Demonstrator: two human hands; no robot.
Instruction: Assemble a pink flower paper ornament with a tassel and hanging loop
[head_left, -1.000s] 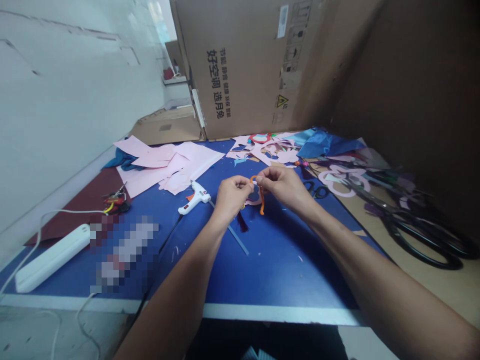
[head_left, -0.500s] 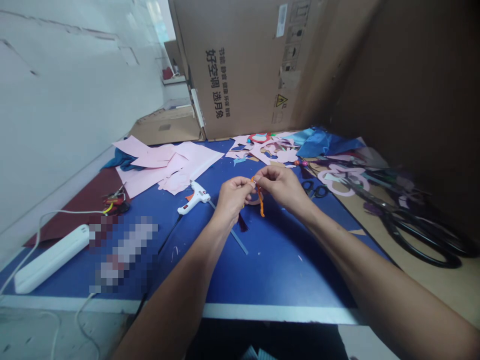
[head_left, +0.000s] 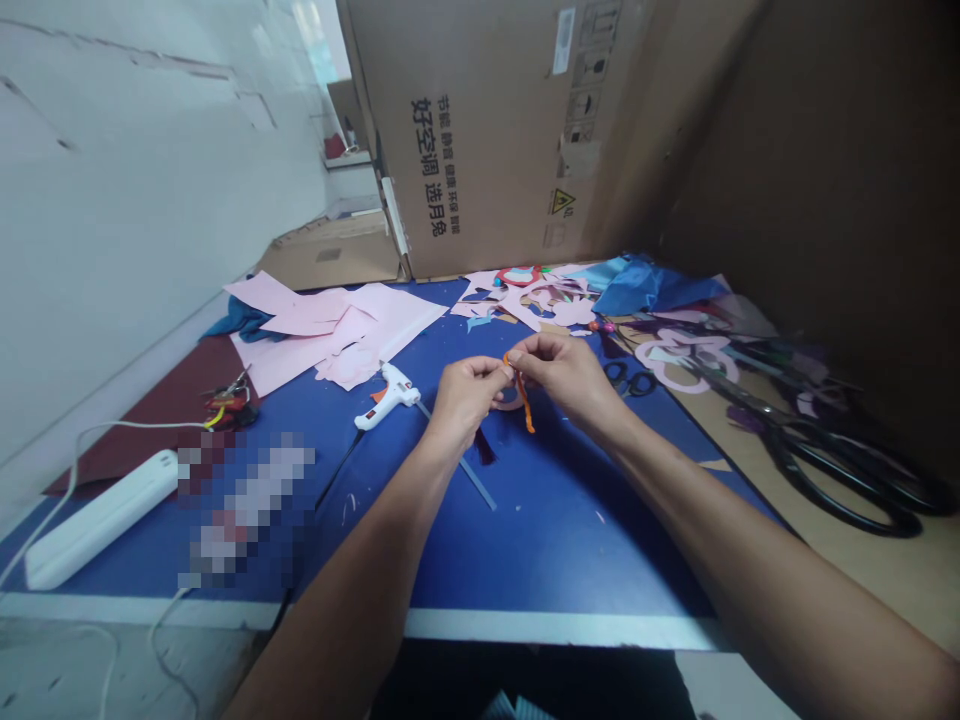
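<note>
Between my hands, my left hand (head_left: 463, 396) grips a pale-pink, flat ring (head_left: 511, 406) while my right hand (head_left: 568, 370) pinches a thin, bright-orange cord (head_left: 528, 412), which could slip if my fingertips loosen.

Single head-worn view, from above and behind near edge of table (head_left: 540, 560), close in, facing forward and downward, reaching cardboard box (head_left: 499, 150) beyond far edge.

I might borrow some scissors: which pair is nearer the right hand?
The small scissors beside the right hand; the large scissors, with bigger handles, lie farther right.
</note>
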